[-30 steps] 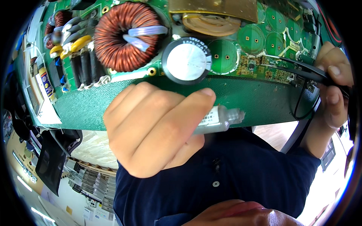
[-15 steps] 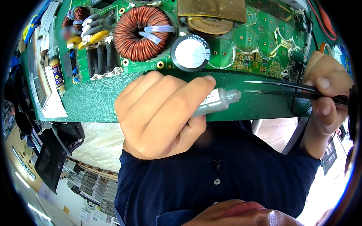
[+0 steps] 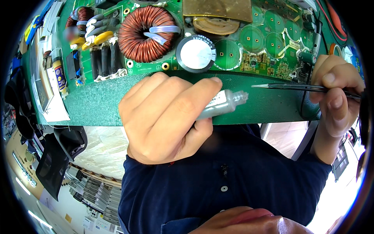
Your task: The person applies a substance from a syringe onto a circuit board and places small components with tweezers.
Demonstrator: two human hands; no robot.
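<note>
Closed around a small clear bottle (image 3: 223, 106) with a white label and grey contents, my left hand (image 3: 167, 119) hovers over the near edge of the green mat. The bottle lies nearly sideways, its uncapped, threaded neck toward the right. My right hand (image 3: 338, 93) pinches a pair of dark, fine-pointed tweezers (image 3: 296, 87). Their tips are pressed together and point left, a short way from the bottle's mouth without touching it. Beyond both hands lies a large green circuit board (image 3: 228, 54), with a copper-wound toroidal coil (image 3: 134, 37) and a round capacitor (image 3: 196, 54) on it.
A green mat (image 3: 93, 101) covers the table. At the left are a syringe-like tube (image 3: 59, 76) and papers (image 3: 56, 105). A black cable (image 3: 305, 101) hangs beside my right hand; a red-handled lead (image 3: 337, 21) lies far right. A black chair (image 3: 58, 156) stands at the left.
The tweezers' tips were apart and are now squeezed together. My left hand and the bottle have barely moved.
</note>
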